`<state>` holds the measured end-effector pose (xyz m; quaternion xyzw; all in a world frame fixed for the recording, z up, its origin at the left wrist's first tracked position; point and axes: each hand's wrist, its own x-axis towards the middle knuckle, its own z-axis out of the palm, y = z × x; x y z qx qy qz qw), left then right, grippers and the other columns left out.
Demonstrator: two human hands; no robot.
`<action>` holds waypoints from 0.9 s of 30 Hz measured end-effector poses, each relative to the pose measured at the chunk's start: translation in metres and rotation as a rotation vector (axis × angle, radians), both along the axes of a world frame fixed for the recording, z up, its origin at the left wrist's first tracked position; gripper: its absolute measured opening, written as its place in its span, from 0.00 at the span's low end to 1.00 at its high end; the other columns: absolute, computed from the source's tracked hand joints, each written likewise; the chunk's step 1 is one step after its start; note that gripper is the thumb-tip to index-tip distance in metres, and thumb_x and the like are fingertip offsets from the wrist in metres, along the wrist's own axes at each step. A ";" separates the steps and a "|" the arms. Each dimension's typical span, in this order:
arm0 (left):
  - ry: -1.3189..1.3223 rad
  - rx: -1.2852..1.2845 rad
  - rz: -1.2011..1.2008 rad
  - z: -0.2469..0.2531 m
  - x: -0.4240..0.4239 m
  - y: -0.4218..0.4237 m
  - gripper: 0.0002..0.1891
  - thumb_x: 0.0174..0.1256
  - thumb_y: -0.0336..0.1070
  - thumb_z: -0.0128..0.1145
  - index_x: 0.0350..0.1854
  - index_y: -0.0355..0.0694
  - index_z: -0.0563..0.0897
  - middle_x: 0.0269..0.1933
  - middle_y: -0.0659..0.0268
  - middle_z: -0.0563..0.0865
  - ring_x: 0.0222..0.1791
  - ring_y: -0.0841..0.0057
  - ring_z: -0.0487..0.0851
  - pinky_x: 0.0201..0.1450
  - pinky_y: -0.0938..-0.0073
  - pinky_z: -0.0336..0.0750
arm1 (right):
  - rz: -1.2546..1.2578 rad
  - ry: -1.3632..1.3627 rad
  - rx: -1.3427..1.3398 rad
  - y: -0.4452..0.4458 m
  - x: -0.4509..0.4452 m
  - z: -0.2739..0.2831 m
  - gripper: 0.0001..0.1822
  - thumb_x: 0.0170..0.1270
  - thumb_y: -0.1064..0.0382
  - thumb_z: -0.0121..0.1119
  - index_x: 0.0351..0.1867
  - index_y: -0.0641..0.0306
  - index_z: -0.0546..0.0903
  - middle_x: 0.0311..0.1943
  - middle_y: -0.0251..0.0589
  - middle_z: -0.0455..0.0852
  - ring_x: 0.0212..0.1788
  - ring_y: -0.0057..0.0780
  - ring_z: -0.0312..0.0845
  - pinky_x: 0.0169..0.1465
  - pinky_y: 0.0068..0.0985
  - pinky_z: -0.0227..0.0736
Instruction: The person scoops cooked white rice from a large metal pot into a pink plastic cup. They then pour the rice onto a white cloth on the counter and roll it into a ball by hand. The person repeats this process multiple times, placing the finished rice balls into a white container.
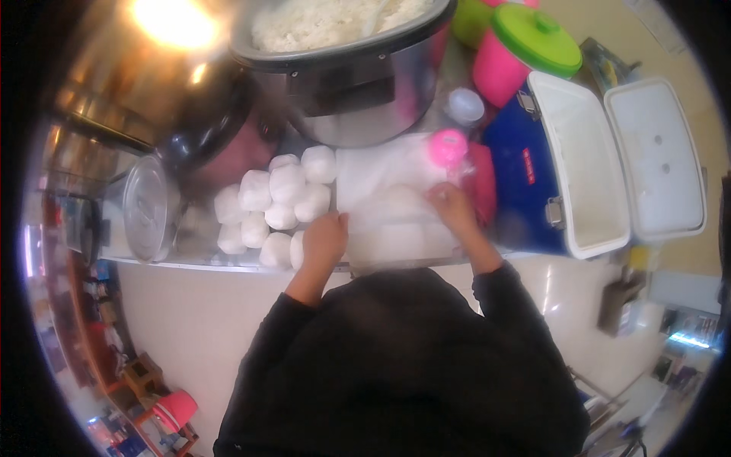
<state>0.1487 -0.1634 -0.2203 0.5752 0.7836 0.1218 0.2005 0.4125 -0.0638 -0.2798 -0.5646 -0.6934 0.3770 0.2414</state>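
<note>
A mound of what looks like cooked rice (400,197) rests on white wrapping paper (365,165) in front of me, blurred by haze. On its right, my right hand (450,203) has fingertips together at the paper's edge; whether they pinch it is unclear. My left hand (326,240) is curled at the paper's left side, its fingertips partly hidden. Several rounded white wrapped packets (287,184) are piled left of the paper, some close to that hand. A pink round object (448,148) lies at the paper's upper right corner.
Behind the paper stands a large cooker (365,108) full of white rice (337,25). To the right are a blue cool box (522,183) with its white lid (657,160) open and a pink tub with a green lid (537,40). A clear-lidded container (149,208) stands left, near the counter edge (200,267).
</note>
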 end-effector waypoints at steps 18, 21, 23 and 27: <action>0.205 0.364 -0.712 -0.029 0.056 0.041 0.27 0.66 0.50 0.52 0.67 0.51 0.70 0.73 0.74 0.63 0.75 0.56 0.53 0.60 0.16 0.41 | 0.068 -0.511 0.614 0.058 -0.029 0.013 0.06 0.59 0.59 0.61 0.30 0.56 0.83 0.36 0.42 0.78 0.42 0.45 0.73 0.42 0.43 0.68; 0.003 0.198 -0.404 -0.038 0.057 0.055 0.38 0.64 0.56 0.53 0.73 0.45 0.58 0.75 0.61 0.56 0.76 0.53 0.48 0.64 0.21 0.36 | 0.163 -0.315 0.502 0.061 -0.030 0.018 0.12 0.54 0.62 0.64 0.41 0.56 0.82 0.45 0.42 0.78 0.53 0.45 0.72 0.53 0.38 0.69; -0.194 0.050 -0.215 -0.049 0.053 0.065 0.48 0.62 0.62 0.55 0.75 0.38 0.48 0.76 0.51 0.50 0.77 0.51 0.42 0.66 0.25 0.30 | 0.214 0.087 0.509 0.071 -0.032 0.011 0.13 0.52 0.65 0.65 0.40 0.58 0.79 0.47 0.44 0.79 0.55 0.45 0.72 0.56 0.36 0.68; -0.189 -0.168 -0.255 -0.043 0.045 0.077 0.56 0.56 0.69 0.56 0.75 0.34 0.43 0.76 0.47 0.41 0.77 0.50 0.36 0.68 0.30 0.30 | 0.251 0.203 0.075 0.077 -0.044 0.035 0.18 0.50 0.68 0.66 0.44 0.60 0.77 0.46 0.48 0.81 0.52 0.41 0.77 0.54 0.32 0.71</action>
